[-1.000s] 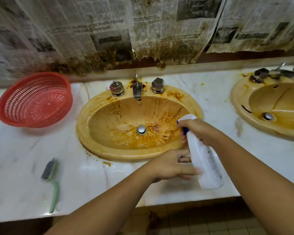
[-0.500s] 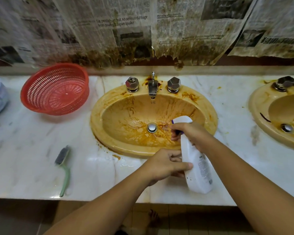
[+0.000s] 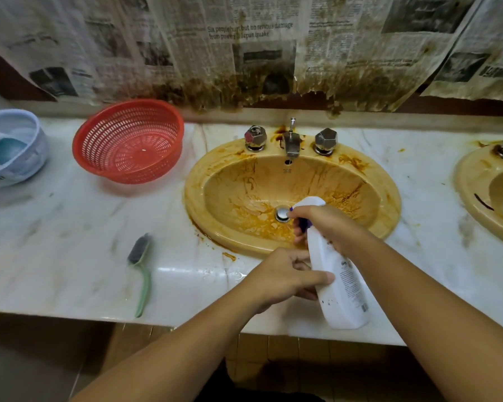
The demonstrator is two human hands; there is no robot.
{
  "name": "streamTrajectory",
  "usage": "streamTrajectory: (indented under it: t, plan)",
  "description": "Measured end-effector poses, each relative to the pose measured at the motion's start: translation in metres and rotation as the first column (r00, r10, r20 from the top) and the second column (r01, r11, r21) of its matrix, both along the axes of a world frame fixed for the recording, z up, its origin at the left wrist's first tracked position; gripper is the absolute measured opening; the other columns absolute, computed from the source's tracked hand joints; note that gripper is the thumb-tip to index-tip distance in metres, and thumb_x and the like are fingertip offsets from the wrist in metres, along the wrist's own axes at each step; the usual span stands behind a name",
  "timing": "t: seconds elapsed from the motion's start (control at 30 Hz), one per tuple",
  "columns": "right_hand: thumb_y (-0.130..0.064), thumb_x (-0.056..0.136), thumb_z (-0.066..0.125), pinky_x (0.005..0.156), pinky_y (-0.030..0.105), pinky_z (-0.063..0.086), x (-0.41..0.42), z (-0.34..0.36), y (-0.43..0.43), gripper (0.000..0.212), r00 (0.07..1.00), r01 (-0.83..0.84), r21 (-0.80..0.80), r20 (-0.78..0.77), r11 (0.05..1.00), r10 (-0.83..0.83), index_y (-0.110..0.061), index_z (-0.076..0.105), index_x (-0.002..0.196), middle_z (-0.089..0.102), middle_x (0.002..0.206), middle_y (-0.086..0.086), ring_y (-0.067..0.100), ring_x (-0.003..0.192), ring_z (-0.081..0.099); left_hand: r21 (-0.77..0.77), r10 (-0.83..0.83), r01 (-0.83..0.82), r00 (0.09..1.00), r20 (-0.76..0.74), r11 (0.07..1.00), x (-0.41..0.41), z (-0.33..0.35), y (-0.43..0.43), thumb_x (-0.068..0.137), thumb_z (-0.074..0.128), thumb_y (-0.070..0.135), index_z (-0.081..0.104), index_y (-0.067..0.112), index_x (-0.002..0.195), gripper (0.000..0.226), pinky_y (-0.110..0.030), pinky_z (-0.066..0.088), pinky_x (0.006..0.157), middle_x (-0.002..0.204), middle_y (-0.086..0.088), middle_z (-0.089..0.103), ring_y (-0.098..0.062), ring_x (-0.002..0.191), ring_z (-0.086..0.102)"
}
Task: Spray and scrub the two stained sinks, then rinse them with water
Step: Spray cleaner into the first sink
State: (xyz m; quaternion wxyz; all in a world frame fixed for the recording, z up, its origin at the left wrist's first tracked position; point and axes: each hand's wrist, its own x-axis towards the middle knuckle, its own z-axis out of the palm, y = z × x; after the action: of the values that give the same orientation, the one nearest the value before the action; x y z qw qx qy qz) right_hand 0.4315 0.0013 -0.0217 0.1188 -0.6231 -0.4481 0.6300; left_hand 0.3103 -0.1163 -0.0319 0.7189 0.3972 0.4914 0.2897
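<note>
While your right hand (image 3: 323,224) grips the neck of the white spray bottle (image 3: 341,282), fingers curled at the purple trigger, your left hand (image 3: 279,280) wraps the bottle's body, thumb across its front. The nozzle sits over the near sink (image 3: 215,230), just beside the drain (image 3: 282,213). Bowl contents: orange-brown stains, streaked and pooled.

The second sink (image 3: 471,198), at the right edge, is stained too. The red perforated basket (image 3: 128,140) is tilted, its mesh bottom in plain view. The pale blue tub (image 3: 29,132), far left, holds a rounded blue item you cannot identify.

A green-handled brush (image 3: 141,265) lies on the white marble counter (image 3: 70,242), left of the near sink. Stained newspaper (image 3: 244,39) covers the wall behind.
</note>
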Motion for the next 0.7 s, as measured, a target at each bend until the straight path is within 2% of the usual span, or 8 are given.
streamTrajectory:
  t: [0.13,0.23,0.33,0.4,0.47,0.53,0.57,0.7]
  plan:
    - [-0.04,0.079,0.077,0.076,0.043,0.061,-0.034,0.0,-0.009,0.038,0.996,-0.002,0.027,0.087,1.0,-0.001,-0.011,0.063,0.059,0.061,0.063,0.012,0.03,0.061,0.065,0.024,0.01,-0.009,0.999,-0.047,1.0,-0.035,0.003,-0.007,0.087,0.08,0.017,0.074,0.018,0.124,0.037,-0.05,0.061,0.089,0.103,-0.004,0.078,-0.027,0.098,0.076]
    - [-0.038,0.076,0.079,0.088,0.054,0.061,-0.063,-0.002,-0.016,0.033,0.996,0.088,0.029,0.028,0.996,-0.088,-0.009,0.067,0.067,0.063,0.064,0.011,0.026,0.052,0.065,0.044,0.012,-0.008,0.996,-0.088,0.999,-0.069,0.005,-0.008,0.087,0.08,0.015,0.075,0.019,0.121,0.036,-0.044,0.063,0.085,0.091,-0.002,0.076,-0.024,0.092,0.076]
    - [-0.027,0.081,0.079,0.086,0.048,0.061,-0.092,-0.003,-0.021,0.025,0.979,0.199,0.063,-0.067,0.978,-0.194,-0.003,0.073,0.078,0.07,0.075,0.015,0.031,0.071,0.073,0.081,-0.02,0.032,0.988,-0.152,0.996,-0.103,0.004,-0.009,0.084,0.082,0.022,0.077,0.026,0.114,0.031,-0.046,0.063,0.085,0.1,-0.014,0.073,-0.027,0.094,0.075]
    - [-0.03,0.078,0.08,0.083,0.042,0.059,-0.109,-0.006,-0.023,0.026,0.964,0.262,0.091,-0.071,0.961,-0.256,-0.006,0.071,0.074,0.069,0.072,0.014,0.034,0.077,0.076,0.116,-0.051,0.076,0.978,-0.203,0.99,-0.124,0.001,-0.008,0.083,0.082,0.027,0.076,0.031,0.113,0.031,-0.046,0.063,0.084,0.099,-0.003,0.074,-0.021,0.095,0.073]
    - [-0.037,0.07,0.08,0.086,0.047,0.062,-0.124,-0.008,-0.026,0.032,0.951,0.307,0.101,-0.055,0.946,-0.303,-0.008,0.066,0.065,0.063,0.064,0.012,0.032,0.065,0.074,0.163,-0.084,0.133,0.958,-0.275,0.978,-0.142,-0.002,-0.007,0.081,0.082,0.036,0.074,0.035,0.113,0.034,-0.046,0.062,0.085,0.102,0.009,0.074,-0.015,0.096,0.072]
    - [-0.038,0.066,0.079,0.081,0.058,0.062,-0.14,-0.01,-0.03,0.034,0.943,0.332,0.105,-0.046,0.938,-0.329,-0.008,0.064,0.06,0.058,0.058,0.012,0.027,0.05,0.066,0.197,-0.093,0.169,0.933,-0.348,0.966,-0.158,-0.005,-0.009,0.076,0.084,0.046,0.071,0.037,0.114,0.041,-0.045,0.062,0.084,0.102,0.013,0.074,-0.01,0.094,0.071]
    - [-0.037,0.065,0.079,0.078,0.06,0.062,-0.149,-0.011,-0.034,0.033,0.94,0.34,0.113,-0.053,0.934,-0.336,-0.008,0.065,0.059,0.059,0.058,0.012,0.026,0.049,0.064,0.213,-0.086,0.18,0.918,-0.388,0.96,-0.165,-0.006,-0.01,0.074,0.085,0.049,0.07,0.038,0.114,0.044,-0.043,0.062,0.083,0.1,0.014,0.073,-0.008,0.091,0.071]
    - [-0.029,0.072,0.073,0.088,0.058,0.059,-0.182,-0.011,-0.046,0.024,0.936,0.352,0.19,-0.098,0.916,-0.339,-0.014,0.069,0.054,0.072,0.066,0.008,0.039,0.076,0.074,0.255,-0.036,0.18,0.875,-0.483,0.95,-0.196,-0.007,-0.015,0.069,0.085,0.053,0.071,0.039,0.11,0.046,-0.039,0.063,0.076,0.092,0.015,0.071,-0.004,0.082,0.07]
